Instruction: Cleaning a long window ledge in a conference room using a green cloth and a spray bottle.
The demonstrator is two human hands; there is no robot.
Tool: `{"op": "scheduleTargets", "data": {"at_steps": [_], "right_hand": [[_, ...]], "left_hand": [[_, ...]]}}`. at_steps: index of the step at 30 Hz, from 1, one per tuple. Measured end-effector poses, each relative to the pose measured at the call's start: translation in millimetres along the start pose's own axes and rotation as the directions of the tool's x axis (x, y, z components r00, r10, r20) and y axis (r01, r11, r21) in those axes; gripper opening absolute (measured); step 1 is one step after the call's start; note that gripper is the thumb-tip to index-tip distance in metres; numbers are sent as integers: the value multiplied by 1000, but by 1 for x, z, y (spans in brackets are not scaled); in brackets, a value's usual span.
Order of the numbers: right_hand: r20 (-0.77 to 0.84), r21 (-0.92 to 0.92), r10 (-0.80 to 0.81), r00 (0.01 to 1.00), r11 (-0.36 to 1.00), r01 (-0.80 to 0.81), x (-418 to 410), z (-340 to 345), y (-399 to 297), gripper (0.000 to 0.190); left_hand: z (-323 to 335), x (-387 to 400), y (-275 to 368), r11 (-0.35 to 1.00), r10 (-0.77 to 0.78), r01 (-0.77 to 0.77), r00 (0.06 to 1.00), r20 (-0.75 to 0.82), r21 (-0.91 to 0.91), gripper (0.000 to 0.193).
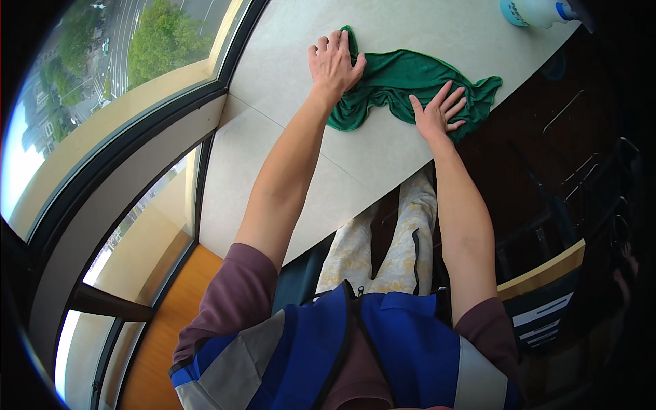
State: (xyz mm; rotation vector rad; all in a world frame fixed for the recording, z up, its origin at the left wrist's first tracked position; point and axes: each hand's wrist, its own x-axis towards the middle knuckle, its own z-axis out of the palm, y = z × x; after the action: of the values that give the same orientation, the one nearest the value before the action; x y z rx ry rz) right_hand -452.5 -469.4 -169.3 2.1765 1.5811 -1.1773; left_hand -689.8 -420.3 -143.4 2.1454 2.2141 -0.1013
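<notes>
A crumpled green cloth (405,72) lies spread across the pale table top (287,66), reaching the table's near edge at its right end. My left hand (335,61) rests at the cloth's upper left end, fingertips at a raised corner and the thumb beside the fabric. On the right part of the cloth, my right hand (441,110) lies palm down with its fingers spread. Neither hand is seen to close around the fabric.
A bottle with a blue collar (535,13) lies or stands at the table's upper right; its posture is unclear. Windows with dark frames (224,84) border the table on the left. A chair with a wooden top rail (543,269) is at the lower right.
</notes>
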Motion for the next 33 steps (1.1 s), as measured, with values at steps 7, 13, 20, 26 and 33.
{"op": "scheduleTargets", "data": {"at_steps": [7, 13, 20, 26, 33], "right_hand": [[-4, 11, 0, 1000, 1000, 0, 0, -1, 2, 110], [-10, 5, -13, 1000, 1000, 13, -1, 1, -1, 109], [-22, 13, -8, 1000, 1000, 8, -1, 2, 0, 109], [-42, 13, -35, 999, 999, 35, -2, 4, 4, 109], [-32, 7, -17, 999, 1000, 18, -1, 3, 1, 111]], "left_hand": [[0, -17, 1, 995, 67, -66, 998, 14, -71, 60], [-1, -2, 2, 999, 9, -10, 1000, -3, -32, 60], [0, -11, 6, 998, -5, 6, 1000, 9, -56, 65], [3, -20, 4, 998, -12, 12, 1000, -1, -56, 65], [5, -1, 1, 999, -15, 15, 1000, -15, -31, 64]]}}
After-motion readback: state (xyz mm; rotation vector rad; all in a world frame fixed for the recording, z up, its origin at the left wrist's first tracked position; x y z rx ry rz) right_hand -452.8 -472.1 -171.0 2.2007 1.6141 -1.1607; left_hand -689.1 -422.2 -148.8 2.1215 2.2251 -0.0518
